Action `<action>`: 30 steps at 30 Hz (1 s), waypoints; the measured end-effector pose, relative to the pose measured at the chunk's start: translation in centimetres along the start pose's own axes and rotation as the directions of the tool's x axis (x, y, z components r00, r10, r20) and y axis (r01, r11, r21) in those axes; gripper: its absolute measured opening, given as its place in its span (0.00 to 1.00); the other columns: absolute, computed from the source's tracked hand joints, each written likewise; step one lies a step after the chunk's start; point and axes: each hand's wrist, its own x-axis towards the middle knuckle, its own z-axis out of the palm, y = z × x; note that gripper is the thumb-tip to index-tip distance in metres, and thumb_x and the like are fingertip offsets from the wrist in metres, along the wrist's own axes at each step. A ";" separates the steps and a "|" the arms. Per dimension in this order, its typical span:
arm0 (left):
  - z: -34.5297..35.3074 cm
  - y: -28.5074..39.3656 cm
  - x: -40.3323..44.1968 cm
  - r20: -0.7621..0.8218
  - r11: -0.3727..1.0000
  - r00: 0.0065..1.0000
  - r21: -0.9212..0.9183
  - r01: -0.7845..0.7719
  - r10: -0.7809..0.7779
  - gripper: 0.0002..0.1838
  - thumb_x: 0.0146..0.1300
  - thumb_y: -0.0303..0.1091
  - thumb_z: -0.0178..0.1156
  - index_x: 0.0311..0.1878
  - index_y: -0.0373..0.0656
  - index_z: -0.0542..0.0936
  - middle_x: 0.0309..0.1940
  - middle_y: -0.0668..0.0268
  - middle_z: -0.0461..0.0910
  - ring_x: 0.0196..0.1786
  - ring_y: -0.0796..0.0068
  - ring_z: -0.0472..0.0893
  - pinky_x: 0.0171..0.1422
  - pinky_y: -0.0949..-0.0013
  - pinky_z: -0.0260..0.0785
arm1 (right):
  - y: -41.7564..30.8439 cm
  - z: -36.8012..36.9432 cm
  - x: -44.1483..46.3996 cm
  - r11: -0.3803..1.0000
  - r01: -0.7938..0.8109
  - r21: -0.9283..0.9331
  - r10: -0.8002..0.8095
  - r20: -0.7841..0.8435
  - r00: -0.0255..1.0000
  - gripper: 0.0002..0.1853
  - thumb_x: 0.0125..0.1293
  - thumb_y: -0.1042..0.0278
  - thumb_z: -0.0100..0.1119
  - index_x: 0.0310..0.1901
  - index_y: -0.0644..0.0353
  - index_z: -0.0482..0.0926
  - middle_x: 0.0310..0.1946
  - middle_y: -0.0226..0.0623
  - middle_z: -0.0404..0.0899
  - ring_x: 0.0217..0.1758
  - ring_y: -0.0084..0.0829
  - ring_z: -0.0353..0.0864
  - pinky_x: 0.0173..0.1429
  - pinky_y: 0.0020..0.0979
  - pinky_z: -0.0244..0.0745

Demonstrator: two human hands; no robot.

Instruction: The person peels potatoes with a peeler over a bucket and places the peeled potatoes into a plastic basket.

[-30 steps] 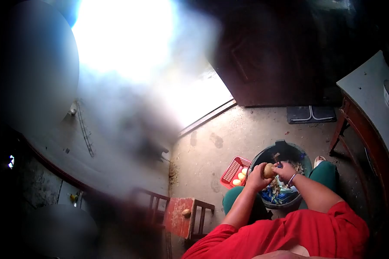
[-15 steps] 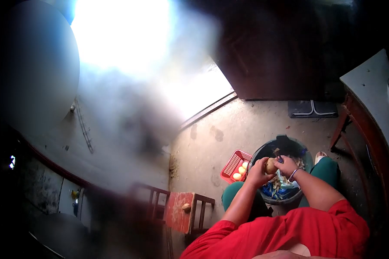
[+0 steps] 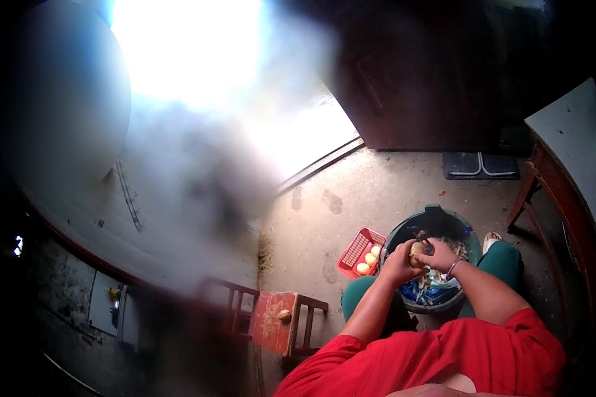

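Note:
Over a dark green bin (image 3: 469,223), my left hand (image 3: 397,266) is closed around a brown-skinned potato (image 3: 415,254). My right hand (image 3: 440,255), with a bracelet at its wrist, is closed against the potato's right side. It grips a small dark-handled peeling tool (image 3: 429,247), whose blade is hidden, so I cannot tell its exact kind. Peelings (image 3: 454,246) and a crumpled blue plastic bag (image 3: 420,292) lie inside the bin. Left of it, a red plastic basket (image 3: 355,251) holds several pale peeled potatoes (image 3: 370,259).
My knees flank the bin. A red wooden stool (image 3: 269,331) with one brown potato (image 3: 285,315) on it stands to the left. At right is a table (image 3: 566,122) with a reddish wooden leg. Near the dark door (image 3: 417,106), a black flat object (image 3: 480,166) lies on the floor.
My right hand has shifted slightly and its wrist has turned against the potato. My left hand has tilted the potato a little. The basket and stool stay put.

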 end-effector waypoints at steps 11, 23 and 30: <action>0.0 -0.4 0.4 0.130 0.984 0.986 -0.126 0.125 -0.108 0.43 0.39 0.45 0.75 0.59 0.42 0.67 0.48 0.49 0.78 0.53 0.52 0.79 0.55 0.60 0.71 | -3.9 -0.9 -1.5 0.999 -0.011 -0.032 0.012 0.009 1.000 0.34 0.51 0.51 0.70 0.53 0.70 0.74 0.50 0.53 0.78 0.55 0.40 0.78 0.59 0.33 0.70; 3.8 -6.0 1.1 0.103 0.987 0.994 -0.159 -0.007 0.023 0.43 0.39 0.43 0.75 0.60 0.41 0.68 0.48 0.50 0.79 0.52 0.55 0.80 0.56 0.63 0.71 | -5.2 -1.2 -1.6 0.996 0.058 -0.065 -0.051 0.113 0.992 0.24 0.55 0.54 0.67 0.48 0.63 0.77 0.42 0.48 0.81 0.47 0.39 0.81 0.53 0.35 0.73; 2.7 -4.4 0.9 0.198 0.988 0.980 -0.140 0.056 -0.028 0.38 0.40 0.43 0.75 0.55 0.39 0.71 0.44 0.52 0.80 0.48 0.60 0.81 0.53 0.64 0.73 | 2.6 1.4 1.2 0.972 0.230 -0.045 -0.228 0.046 0.973 0.22 0.55 0.48 0.66 0.39 0.60 0.81 0.36 0.45 0.83 0.38 0.37 0.84 0.42 0.36 0.77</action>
